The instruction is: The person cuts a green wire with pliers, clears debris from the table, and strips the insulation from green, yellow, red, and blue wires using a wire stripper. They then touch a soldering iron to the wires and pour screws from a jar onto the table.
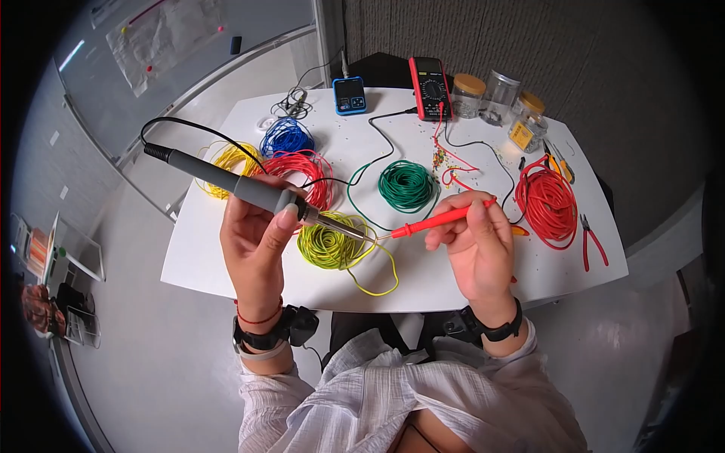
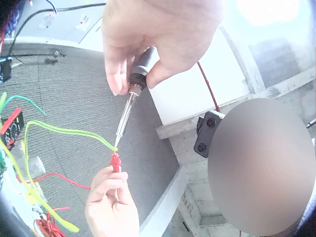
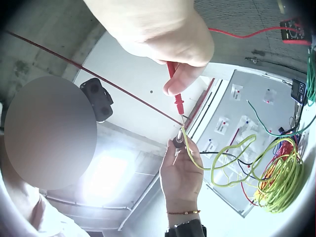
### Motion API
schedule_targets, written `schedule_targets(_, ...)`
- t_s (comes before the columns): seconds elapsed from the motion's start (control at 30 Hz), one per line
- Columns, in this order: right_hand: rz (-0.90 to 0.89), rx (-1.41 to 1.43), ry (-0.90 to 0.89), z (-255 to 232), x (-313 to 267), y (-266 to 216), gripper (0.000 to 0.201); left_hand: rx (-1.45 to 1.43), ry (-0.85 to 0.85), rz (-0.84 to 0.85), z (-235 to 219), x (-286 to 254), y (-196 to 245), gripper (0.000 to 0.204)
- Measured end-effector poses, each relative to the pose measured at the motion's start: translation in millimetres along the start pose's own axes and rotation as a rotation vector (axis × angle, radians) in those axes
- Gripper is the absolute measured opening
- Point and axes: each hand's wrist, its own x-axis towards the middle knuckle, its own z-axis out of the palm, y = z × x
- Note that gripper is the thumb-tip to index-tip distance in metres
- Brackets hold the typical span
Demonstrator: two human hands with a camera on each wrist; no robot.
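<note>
My left hand (image 1: 260, 234) grips the grey handle of a soldering iron (image 1: 260, 192), its metal shaft pointing right. Between thumb and fingers my right hand (image 1: 479, 245) pinches a red test probe (image 1: 434, 220). The iron's tip and the probe's tip meet, or nearly meet, above the table's front part; contact is too small to tell. The end of a yellow-green wire (image 2: 84, 131) reaches these tips in the left wrist view. Its coil (image 1: 330, 241) lies on the table below the iron.
Green (image 1: 406, 186), blue (image 1: 287, 138) and red (image 1: 547, 208) wire coils lie around the white table (image 1: 204, 257). At the back stand a multimeter (image 1: 432, 89), a small blue-framed device (image 1: 350, 95) and jars (image 1: 468, 94). Pliers (image 1: 593, 245) lie at the right.
</note>
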Motion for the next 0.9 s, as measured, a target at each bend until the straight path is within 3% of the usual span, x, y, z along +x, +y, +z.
schedule_targets(0.5, 0.013, 0.063, 0.006, -0.5, -1.6, -2.7, 0.026, -0.121, 0.028, -0.004, 3.3, -0.5, 0.8, 0.033)
schedule_targets(0.9, 0.049, 0.025, 0.048, 1.9, 1.6, -0.2, 0.027, -0.051, 0.034, -0.019, 3.1, -0.2, 2.1, 0.031)
